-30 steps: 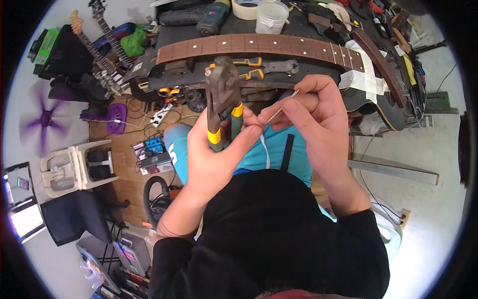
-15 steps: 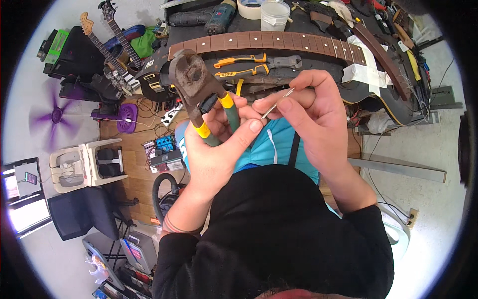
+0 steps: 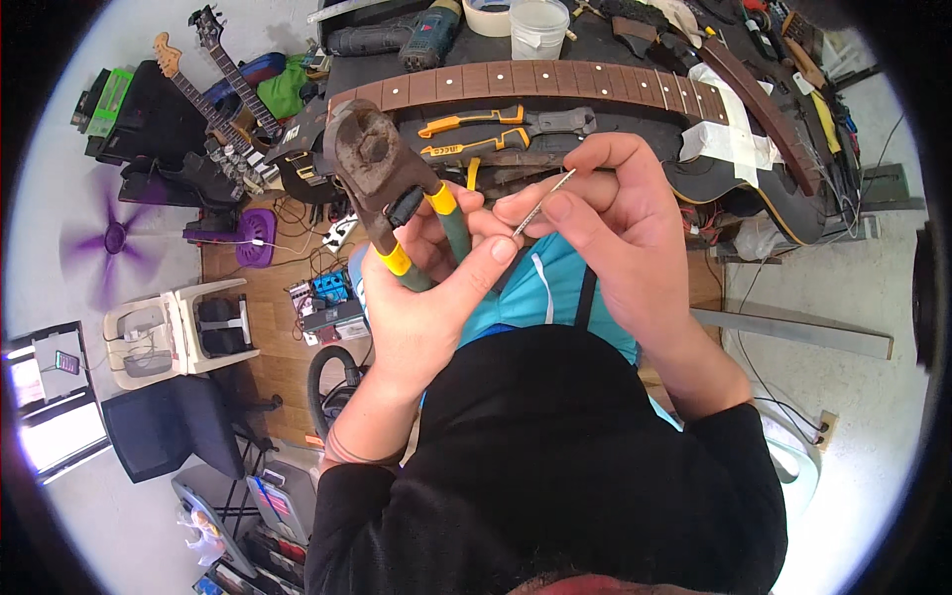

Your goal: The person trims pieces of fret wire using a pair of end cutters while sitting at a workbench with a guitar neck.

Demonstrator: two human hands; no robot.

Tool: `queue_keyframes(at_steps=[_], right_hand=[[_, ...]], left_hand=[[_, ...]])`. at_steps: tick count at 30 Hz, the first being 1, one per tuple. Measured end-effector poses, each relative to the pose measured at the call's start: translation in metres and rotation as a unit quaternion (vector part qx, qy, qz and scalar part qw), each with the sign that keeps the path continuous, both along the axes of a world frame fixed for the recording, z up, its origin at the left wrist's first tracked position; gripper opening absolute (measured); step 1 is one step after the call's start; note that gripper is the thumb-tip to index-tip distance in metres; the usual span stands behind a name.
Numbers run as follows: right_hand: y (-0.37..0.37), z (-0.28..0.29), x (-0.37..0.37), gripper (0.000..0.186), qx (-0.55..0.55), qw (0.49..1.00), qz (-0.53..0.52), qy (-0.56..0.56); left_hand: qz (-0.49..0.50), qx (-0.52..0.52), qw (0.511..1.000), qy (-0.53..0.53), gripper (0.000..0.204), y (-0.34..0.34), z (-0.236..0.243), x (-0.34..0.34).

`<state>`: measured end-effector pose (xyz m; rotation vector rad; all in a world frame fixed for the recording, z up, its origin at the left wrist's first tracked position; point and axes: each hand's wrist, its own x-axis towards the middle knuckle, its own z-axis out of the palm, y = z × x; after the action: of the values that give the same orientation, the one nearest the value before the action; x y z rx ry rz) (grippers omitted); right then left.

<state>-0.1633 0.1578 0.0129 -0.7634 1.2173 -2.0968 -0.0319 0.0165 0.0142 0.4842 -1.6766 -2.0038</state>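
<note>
My left hand grips end nippers with a dark, worn head and green-and-yellow handles, its thumb also at the lower end of a thin metal strip. My right hand pinches that strip between thumb and fingers, holding it diagonally toward the upper right. Beyond them lie a wooden fretboard with pale dots and two orange-and-black pliers on the dark bench. A black guitar body with white masking tape is at the right.
A drill, tape roll and white tub sit at the back of the bench. Guitars, a purple fan and plastic chairs are left. A vacuum hose and cables are on the floor.
The nippers in my left hand have tipped leftward, their head now turned upper left. My right hand has shifted slightly, still pinching the metal strip.
</note>
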Motion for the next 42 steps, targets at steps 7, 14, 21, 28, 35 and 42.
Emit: queue_keyframes(at_steps=[7,14,21,28,35,42], right_hand=[[0.001,-0.001,-0.005,0.032,0.02,1.0,0.017,0.011],[0.001,0.001,-0.006,0.024,0.025,0.999,0.031,-0.015],[0.002,0.002,-0.005,0.021,0.056,0.998,0.016,-0.006],[0.002,0.004,-0.005,0.02,0.069,0.997,0.015,-0.025],[0.0,0.002,-0.007,0.02,0.042,0.999,-0.004,-0.026],[0.004,0.005,-0.019,0.016,0.123,0.982,-0.054,0.134]], left_hand=[[0.0,0.012,1.0,0.005,0.039,0.0,0.003,-0.001],[0.0,0.028,1.0,-0.008,0.044,0.0,0.001,-0.003],[-0.018,0.064,0.998,0.007,0.039,0.001,0.001,-0.002],[-0.019,0.085,0.996,0.007,0.047,-0.001,-0.005,-0.001],[-0.103,0.063,0.993,-0.005,0.045,-0.01,-0.008,0.003],[-0.126,-0.046,0.985,-0.107,0.079,-0.006,-0.023,0.013]])
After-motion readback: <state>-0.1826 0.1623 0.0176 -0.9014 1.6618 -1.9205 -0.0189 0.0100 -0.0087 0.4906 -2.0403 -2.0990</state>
